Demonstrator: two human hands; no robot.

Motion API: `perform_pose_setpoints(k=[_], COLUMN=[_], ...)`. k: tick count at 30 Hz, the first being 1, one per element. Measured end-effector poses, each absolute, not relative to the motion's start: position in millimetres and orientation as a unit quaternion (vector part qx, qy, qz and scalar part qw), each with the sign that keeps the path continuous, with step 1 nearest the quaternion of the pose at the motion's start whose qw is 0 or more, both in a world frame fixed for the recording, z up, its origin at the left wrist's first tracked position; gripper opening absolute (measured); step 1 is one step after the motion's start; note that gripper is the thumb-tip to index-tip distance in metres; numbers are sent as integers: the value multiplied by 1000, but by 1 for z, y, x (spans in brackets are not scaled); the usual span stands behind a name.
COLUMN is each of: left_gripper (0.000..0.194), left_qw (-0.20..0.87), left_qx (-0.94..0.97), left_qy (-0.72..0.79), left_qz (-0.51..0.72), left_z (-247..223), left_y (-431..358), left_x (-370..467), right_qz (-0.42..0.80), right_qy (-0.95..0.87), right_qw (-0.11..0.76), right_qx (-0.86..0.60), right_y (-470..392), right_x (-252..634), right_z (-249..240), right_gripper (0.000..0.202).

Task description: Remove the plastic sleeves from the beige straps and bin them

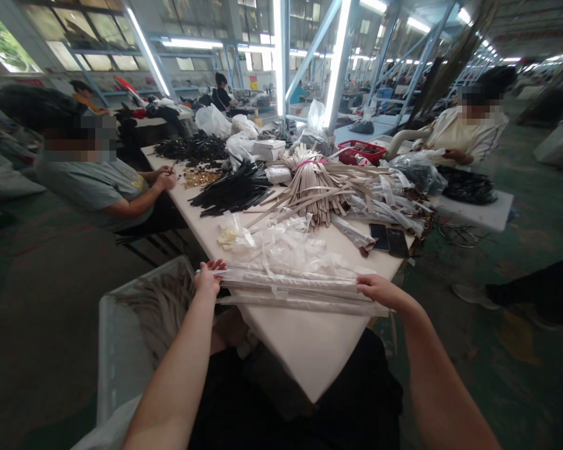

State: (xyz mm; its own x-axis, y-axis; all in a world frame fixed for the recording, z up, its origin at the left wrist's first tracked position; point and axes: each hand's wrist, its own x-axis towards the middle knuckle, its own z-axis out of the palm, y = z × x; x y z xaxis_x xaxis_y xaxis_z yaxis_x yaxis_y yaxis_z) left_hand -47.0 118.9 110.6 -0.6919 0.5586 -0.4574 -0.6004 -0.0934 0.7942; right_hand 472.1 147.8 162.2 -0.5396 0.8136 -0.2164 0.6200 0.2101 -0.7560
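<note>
Whitish strips (pixel 286 278) in clear wrap lie across the near end of the table (pixel 304 340), held out sideways between both hands; clock directions here run from their middle, with 12 straight away from the wearer. The left hand (pixel 209 279) is at the 9 o'clock end, palm partly turned up and fingers loosely bent and part open, with the strips' ends against them; how firmly they are gripped I cannot tell. The right hand (pixel 374 289) is at 3, its fingers curled closed over the other end. One more strip (pixel 304 305) runs alongside at 6, nearer the table's corner.

Crumpled clear plastic (pixel 286 247) lies just beyond at 12, and past it a fanned beige bundle (pixel 312 194) with a pink tie (pixel 309 162). Black strips (pixel 234 190) are heaped at 11, small gold pieces (pixel 199 179) at 10. Toward 2, near the table's edge, a phone (pixel 379 237) sits beside a dark flat item (pixel 398 242). A red basket (pixel 362 151) stands farther off at 1. At 8, below table height, a white crate (pixel 104 350) holds more beige strips (pixel 162 306). One person in grey (pixel 107 187) sits at 10, hands together over the table edge; another in a pale top (pixel 473 134) is at 2.
</note>
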Motion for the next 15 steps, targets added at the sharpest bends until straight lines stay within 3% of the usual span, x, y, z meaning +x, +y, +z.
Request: perform_pose_setpoints(k=[2,5,7,9,12,14,15], left_gripper=[34,11,22,28,43,50,42], left_qw=[345,184,83,83,168,161,153], left_qx=[-15,70,229,451,753,831,847], left_qy=[598,662,671,633,504,466,465], left_qz=[723,723,701,623,389,257,204], left_z=[110,121,130,135,132,123,119], left_y=[113,104,97,91,90,96,102], left_x=[-53,-45,-18,30,117,164,181], right_qz=[420,417,423,427,431,432,433], right_qy=[-766,-763,-758,-755,-751,-749,-750], right_qw=[103,97,97,99,91,80,77], right_qx=[-475,-485,-487,-488,-492,-496,-495], right_y=[150,152,154,155,156,156,156], right_x=[474,477,476,471,458,449,446], right_z=[142,122,115,112,115,118,120], right_gripper=[15,14,14,15,17,18,19])
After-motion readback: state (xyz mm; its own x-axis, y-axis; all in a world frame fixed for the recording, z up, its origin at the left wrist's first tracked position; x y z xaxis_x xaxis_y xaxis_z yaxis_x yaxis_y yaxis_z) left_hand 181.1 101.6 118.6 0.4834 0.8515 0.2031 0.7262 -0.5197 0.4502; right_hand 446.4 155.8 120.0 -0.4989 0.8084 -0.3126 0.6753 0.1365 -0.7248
